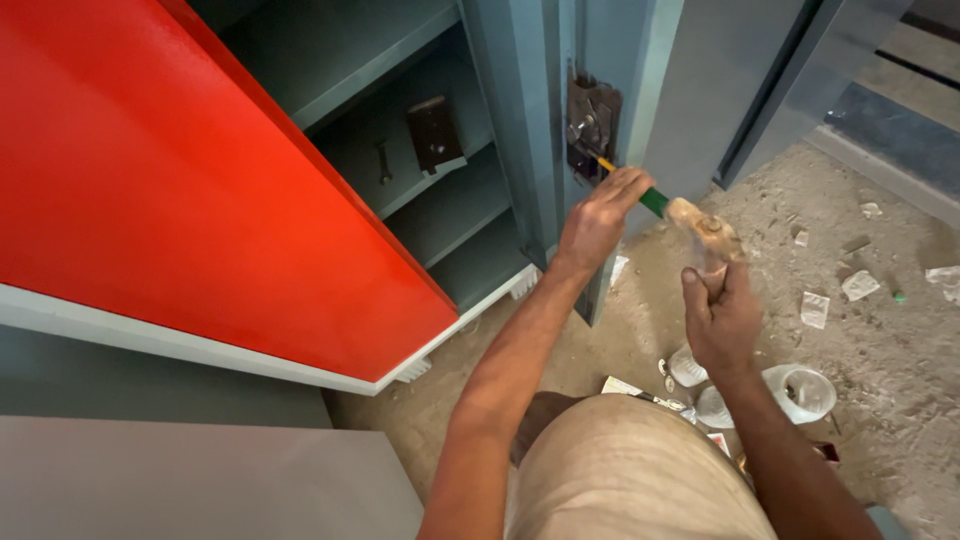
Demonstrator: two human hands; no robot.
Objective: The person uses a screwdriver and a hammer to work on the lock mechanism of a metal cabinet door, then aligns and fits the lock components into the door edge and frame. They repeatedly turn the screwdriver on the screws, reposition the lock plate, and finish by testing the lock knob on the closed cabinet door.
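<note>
My left hand [598, 218] grips a screwdriver with a green handle [652, 200], its tip set against the dark metal lock [592, 128] on the edge of the grey cabinet door [640, 90]. My right hand [722, 318] holds a hammer by its handle, and the blurred hammer head [703, 228] sits right at the butt of the screwdriver. The red cabinet door [170, 180] stands open at the left.
Inside the grey cabinet [440, 200] a second lock part [434, 132] and a small spanner [384, 160] lie on a shelf. Plastic cups [800, 392] and paper scraps [815, 308] litter the dusty concrete floor to the right. A grey frame [790, 90] leans behind.
</note>
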